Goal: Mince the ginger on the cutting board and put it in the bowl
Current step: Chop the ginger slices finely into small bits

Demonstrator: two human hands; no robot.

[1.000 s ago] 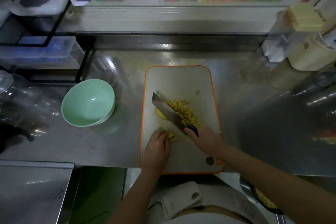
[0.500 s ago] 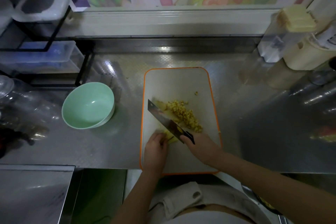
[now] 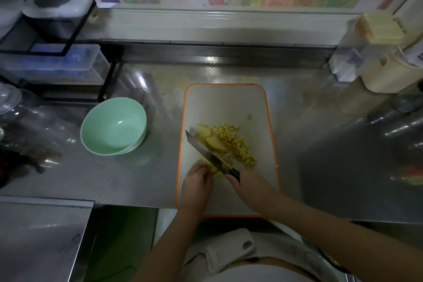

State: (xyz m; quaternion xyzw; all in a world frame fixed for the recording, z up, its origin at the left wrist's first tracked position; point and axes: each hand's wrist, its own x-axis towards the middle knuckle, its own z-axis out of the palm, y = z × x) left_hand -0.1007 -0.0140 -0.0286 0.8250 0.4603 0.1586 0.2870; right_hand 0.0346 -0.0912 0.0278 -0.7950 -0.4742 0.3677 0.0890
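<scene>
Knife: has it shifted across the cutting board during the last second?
Yes. Judged against the cutting board, the knife has slid toward the person and toward the board's left edge, uncovering ginger slices on its far side.

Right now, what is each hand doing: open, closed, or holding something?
Left hand: curled fingers hold a ginger piece down.
Right hand: closed around the handle of the knife.

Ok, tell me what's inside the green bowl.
Nothing shows inside the green bowl, just its bare inner surface with a glint of light. The minced ginger lies on the cutting board. The bowl's near inner wall is hidden behind its rim.
</scene>
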